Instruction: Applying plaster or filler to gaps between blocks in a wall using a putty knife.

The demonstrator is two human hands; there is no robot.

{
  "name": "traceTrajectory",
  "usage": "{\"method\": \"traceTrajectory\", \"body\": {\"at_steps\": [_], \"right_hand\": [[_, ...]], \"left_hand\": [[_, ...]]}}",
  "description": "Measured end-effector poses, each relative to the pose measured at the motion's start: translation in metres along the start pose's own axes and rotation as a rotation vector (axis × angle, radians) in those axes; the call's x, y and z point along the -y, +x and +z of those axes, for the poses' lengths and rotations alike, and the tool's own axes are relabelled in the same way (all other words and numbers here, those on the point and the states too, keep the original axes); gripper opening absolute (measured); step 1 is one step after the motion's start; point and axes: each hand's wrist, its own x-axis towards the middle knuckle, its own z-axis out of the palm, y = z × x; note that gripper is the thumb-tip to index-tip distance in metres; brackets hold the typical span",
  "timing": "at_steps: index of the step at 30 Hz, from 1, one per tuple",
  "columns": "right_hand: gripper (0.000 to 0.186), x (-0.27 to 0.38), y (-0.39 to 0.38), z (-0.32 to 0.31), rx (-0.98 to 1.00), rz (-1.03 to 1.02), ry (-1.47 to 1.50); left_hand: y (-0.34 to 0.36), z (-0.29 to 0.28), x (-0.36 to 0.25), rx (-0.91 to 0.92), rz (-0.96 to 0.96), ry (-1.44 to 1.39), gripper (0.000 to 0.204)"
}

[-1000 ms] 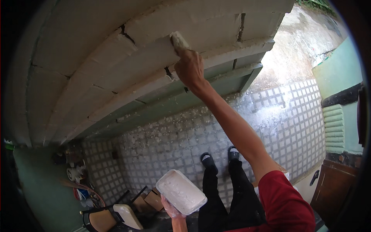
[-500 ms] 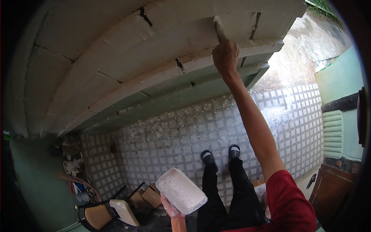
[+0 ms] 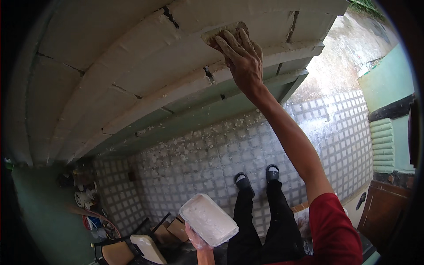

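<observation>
My right hand (image 3: 244, 57), its fingers coated with pale paste, reaches up with the arm stretched out. It presses a flat, paste-smeared putty scraper (image 3: 215, 36) against the off-white panelled surface (image 3: 145, 57) overhead. That surface has ridges and several dark cracks at its joints. Low in front of my body, my left hand (image 3: 197, 238) grips the near left side of a rectangular plastic tub (image 3: 209, 219). White paste lies in the tub, and smears of it cover my left fingers.
Tiled floor (image 3: 194, 168) spreads below, speckled with white drips around my sandals (image 3: 244, 182). Chairs (image 3: 117, 255) and cardboard boxes (image 3: 179, 229) stand at lower left, with assorted clutter (image 3: 88, 198) along the green wall. A brown wooden cabinet (image 3: 382, 212) is at lower right.
My right hand has shifted left and turned, so the scraper now lies broad side on against the surface instead of edge on. The tub in my left hand has barely moved.
</observation>
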Motion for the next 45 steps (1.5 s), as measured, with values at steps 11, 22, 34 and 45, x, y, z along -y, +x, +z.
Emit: {"method": "traceTrajectory", "body": {"at_steps": [11, 22, 34, 45], "right_hand": [[0.055, 0.011, 0.010, 0.058, -0.139, 0.008, -0.069], [0.050, -0.018, -0.043, 0.033, 0.090, -0.005, -0.087], [0.050, -0.003, -0.039, 0.025, 0.190, 0.133, -0.010], [0.046, -0.010, -0.037, 0.046, 0.096, 0.176, -0.049]], "left_hand": [[0.035, -0.043, -0.028, -0.027, -0.017, 0.006, 0.063], [0.045, -0.043, -0.044, 0.048, -0.012, -0.006, 0.064], [0.039, -0.034, -0.045, 0.053, -0.035, -0.005, 0.066], [0.036, -0.021, -0.044, 0.069, -0.056, -0.068, 0.064]]}}
